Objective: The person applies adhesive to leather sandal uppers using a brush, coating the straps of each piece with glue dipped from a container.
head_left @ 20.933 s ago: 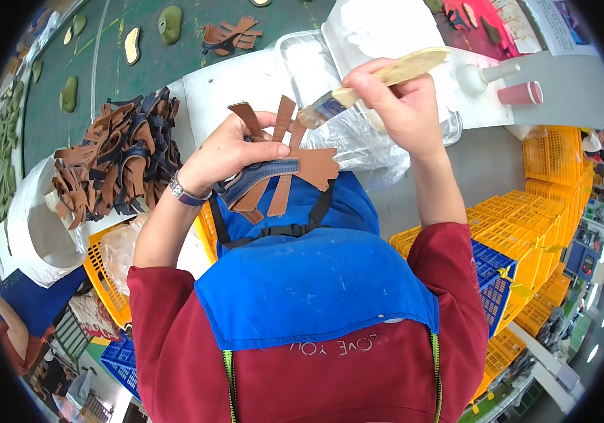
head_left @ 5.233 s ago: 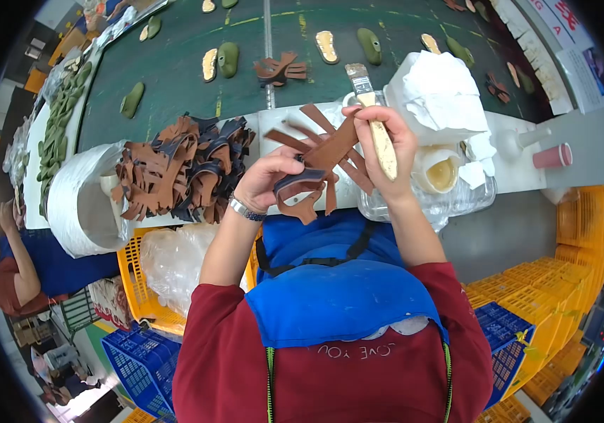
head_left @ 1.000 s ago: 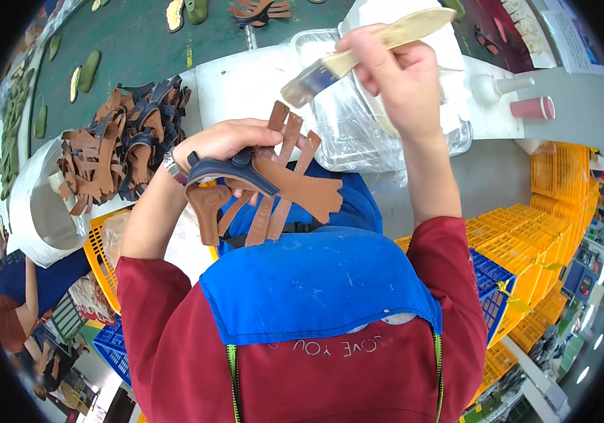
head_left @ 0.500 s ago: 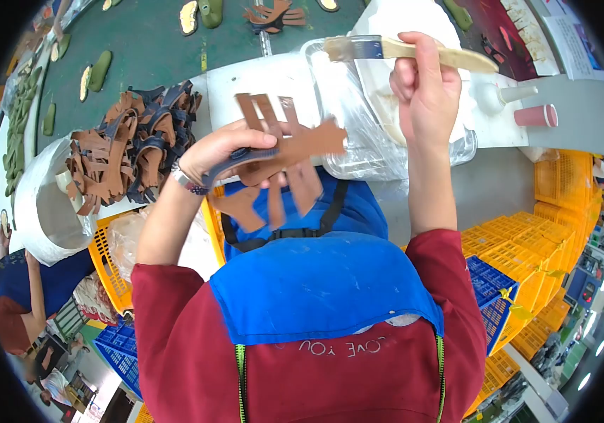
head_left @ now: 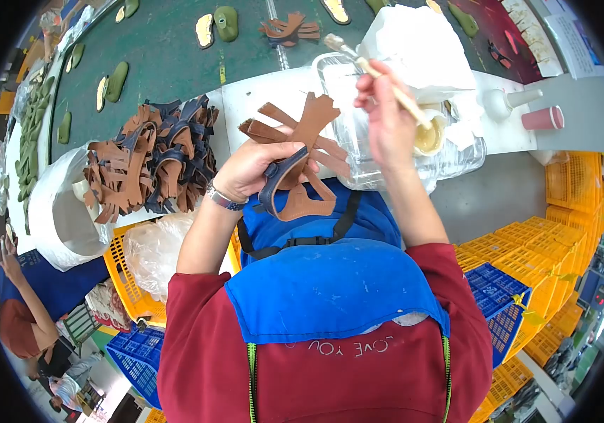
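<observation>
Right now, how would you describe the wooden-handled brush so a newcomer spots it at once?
Find the dark-green surface, then the white table along its near edge. Over the clear plastic tray, the right hand holds the wooden-handled brush. Unlike the brown leather straps in the left hand, it is straight, with bristles.

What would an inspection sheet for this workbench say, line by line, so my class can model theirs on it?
Surface: white bench beside a green work surface.
Job's things: brown-and-navy strap piece; brush, bristles apart from the piece; open pot of yellowish contents.
Clutter: heaped strap pieces; crumpled clear plastic around the pot; white bottle; reddish cup.
Hands: left hand grips the piece; right hand holds the brush handle.
Cables: nothing seen.
Surroundings: stacked yellow crates, blue crate, another person's arm at the left edge.
</observation>
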